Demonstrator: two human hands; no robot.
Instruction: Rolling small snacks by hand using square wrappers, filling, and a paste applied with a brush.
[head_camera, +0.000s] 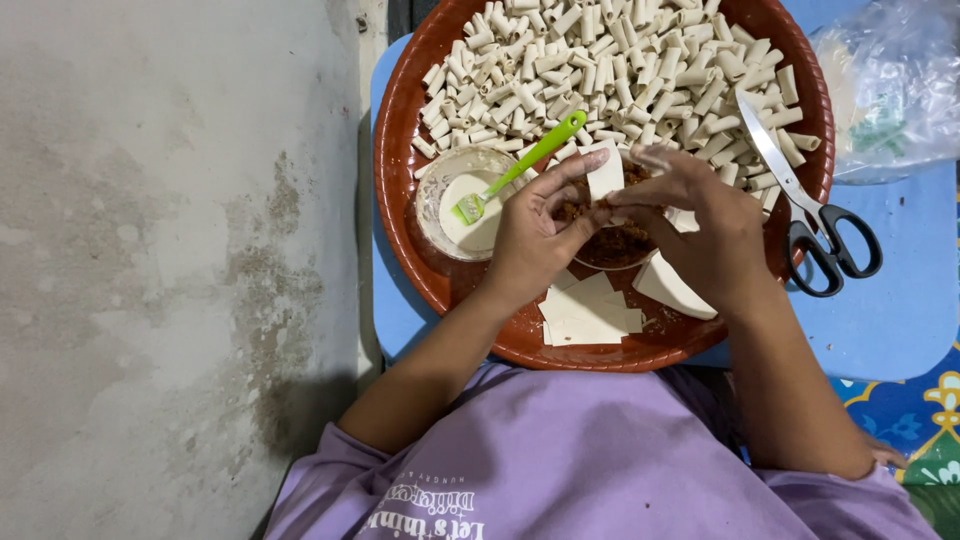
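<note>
While seen from the head camera, looking straight down: left hand and right hand meeting over the middle of a round brown tray, fingertips pinched together on one small white wrapper square. Wrapper held upright between the two hands, just above a clear bowl of brownish filling, its free edge pointing away from the body toward the heap of finished rolls. Both hands closed on it, neither loose; left thumb and forefinger along the wrapper's near-left edge, right fingers curled over its right side. About equally near, the right covering more of it. Long axis hard to tell, most of the sheet hidden by fingers.

Just left of the left hand, touching nothing held: a shallow bowl of white paste with a green-handled brush resting in it, handle slanting up and to the right toward the wrapper. Near the body, under the wrists, a flat stack of uncut wrappers; one larger triangular piece below the right palm. At the tray's right rim, black-handled scissors, well apart from the hands, blades pointing inward. Tray on a blue board; clear plastic bag at the far right corner.
</note>
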